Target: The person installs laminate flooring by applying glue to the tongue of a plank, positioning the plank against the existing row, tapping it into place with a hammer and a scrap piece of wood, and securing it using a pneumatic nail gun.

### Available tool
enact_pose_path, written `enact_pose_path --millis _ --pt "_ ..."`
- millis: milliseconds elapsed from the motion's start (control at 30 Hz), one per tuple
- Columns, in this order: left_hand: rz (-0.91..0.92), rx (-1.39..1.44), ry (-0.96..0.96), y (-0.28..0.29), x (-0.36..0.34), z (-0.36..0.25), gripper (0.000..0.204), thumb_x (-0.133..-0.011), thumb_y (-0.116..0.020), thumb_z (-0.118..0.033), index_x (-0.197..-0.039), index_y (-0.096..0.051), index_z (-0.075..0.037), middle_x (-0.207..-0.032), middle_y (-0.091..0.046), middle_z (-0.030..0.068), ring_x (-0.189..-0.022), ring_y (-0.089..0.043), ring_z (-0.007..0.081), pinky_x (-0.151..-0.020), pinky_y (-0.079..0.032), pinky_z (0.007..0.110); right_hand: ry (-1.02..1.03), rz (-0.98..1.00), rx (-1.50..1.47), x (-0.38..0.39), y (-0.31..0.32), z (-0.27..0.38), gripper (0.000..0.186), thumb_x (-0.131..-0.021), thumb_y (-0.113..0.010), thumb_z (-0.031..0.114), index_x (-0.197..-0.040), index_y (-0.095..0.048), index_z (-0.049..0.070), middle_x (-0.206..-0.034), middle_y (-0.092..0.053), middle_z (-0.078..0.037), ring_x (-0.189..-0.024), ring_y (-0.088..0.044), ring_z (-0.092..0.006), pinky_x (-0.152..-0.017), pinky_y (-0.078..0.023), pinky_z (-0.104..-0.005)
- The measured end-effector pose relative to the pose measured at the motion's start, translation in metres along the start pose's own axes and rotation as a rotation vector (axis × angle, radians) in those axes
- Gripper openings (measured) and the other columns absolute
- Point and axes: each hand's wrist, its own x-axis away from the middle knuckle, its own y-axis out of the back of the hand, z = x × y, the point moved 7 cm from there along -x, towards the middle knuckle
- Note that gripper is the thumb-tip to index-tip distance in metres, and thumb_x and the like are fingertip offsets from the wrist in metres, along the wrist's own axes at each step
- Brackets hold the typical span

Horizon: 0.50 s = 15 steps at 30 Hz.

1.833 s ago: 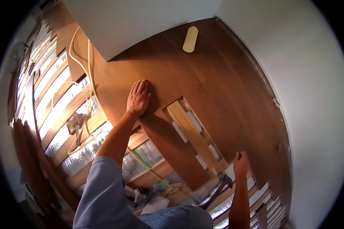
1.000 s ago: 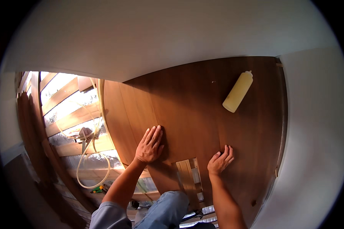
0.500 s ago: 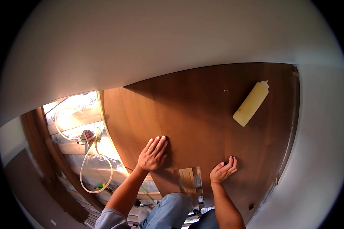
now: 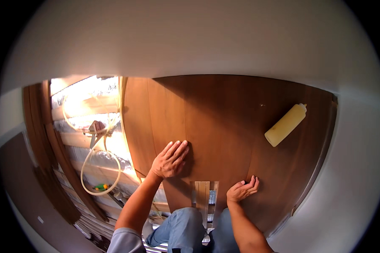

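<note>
My left hand (image 4: 170, 160) lies flat on the brown wooden floor boards (image 4: 211, 139), fingers stretched forward and touching the surface. My right hand (image 4: 242, 188) rests on the boards to the right, fingers loosely bent with nothing visible in them. Between my hands and my bent knees is a rectangular cutout (image 4: 212, 195) with a light wood strip (image 4: 201, 192) in it. A pale yellow squeeze bottle (image 4: 285, 125) lies on its side ahead of my right hand.
At left, a pale hose (image 4: 83, 168) loops over battens and shiny foil (image 4: 74, 149), near a metal tool (image 4: 95, 130), a small green-yellow tool (image 4: 101, 187) and dark planks (image 4: 38, 139). A white surface (image 4: 198, 38) borders the boards ahead; another wall (image 4: 350, 160) at right.
Since the earliest frame the view has swung toward the far edge and my right hand has moved forward onto the boards, its fingers loosening. Over the last half second both hands stay almost still.
</note>
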Motion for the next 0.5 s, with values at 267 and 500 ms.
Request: enact_pose_path --millis 267,500 --pt "-0.138 0.010 0.181 0.001 0.013 0.019 0.056 -0.090 -0.062 -0.020 -0.146 -0.061 -0.016 -0.156 -0.051 0.0143 -0.142 -0.049 0.0327 -0.124 -0.034 0.049 0.240 0.213 -0.121 -0.020 0.003 0.010 0.047 -0.091 -0.056 0.009 -0.137 -0.052 0.000 -0.145 -0.045 -0.023 -0.133 -0.043 -0.0427 -0.114 -0.031 -0.0555" --pt "-0.212 -0.055 0.233 0.014 0.021 0.020 0.054 -0.092 -0.057 -0.020 -0.145 -0.061 -0.013 -0.154 -0.053 0.0142 -0.141 -0.051 0.0315 -0.123 -0.036 0.048 0.963 0.255 -0.292 -0.137 -0.033 0.176 0.048 -0.102 -0.052 0.021 -0.145 -0.053 -0.001 -0.150 -0.046 -0.025 -0.141 -0.042 -0.0450 -0.119 -0.036 -0.0579"
